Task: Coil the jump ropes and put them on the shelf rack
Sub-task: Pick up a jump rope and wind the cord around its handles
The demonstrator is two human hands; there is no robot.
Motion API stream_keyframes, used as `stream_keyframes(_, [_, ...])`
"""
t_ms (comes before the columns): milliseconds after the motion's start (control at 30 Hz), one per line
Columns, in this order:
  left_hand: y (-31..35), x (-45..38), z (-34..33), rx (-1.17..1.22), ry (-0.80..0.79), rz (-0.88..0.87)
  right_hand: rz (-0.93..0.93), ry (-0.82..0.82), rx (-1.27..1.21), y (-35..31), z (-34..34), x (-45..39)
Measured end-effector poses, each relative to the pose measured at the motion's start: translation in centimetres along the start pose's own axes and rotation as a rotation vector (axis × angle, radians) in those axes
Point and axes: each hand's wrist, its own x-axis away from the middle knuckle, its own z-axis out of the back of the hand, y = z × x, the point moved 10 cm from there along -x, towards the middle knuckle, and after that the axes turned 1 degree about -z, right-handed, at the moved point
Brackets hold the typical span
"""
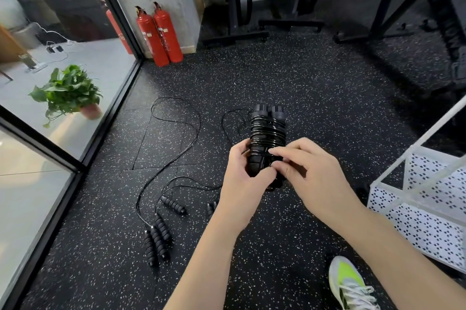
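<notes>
Both hands on a wound jump rope

Left hand (242, 178) grips the handles (267, 133); right hand (310, 173) pinches the cord (271, 154) against them.

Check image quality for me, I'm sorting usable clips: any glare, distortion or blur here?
Head view: wide-angle bending curves the window frame at left; daylight washes out the floor beyond the glass; glossy highlights sit on the wound rope; hands and rope are sharp; the white rack looks slightly soft at the right edge.
</notes>
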Motion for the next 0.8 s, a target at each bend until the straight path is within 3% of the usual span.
stream_keyframes(300, [-0.1,0.6,-2.0,-0.155,-0.147,0.021,-0.208,-0.165,0.124,2.4,-0.8,0.3])
stream_keyframes(467, [0.5,0.7,-2.2,-0.242,-0.212,0.011,-0.165,-0.190,0.141,1.7,-0.4,0.1])
stream_keyframes(800, [0.7,0.9,-2.2,-0.169,-0.229,-0.017,-0.142,-0.182,-0.037,1.4,0.9,-0.1])
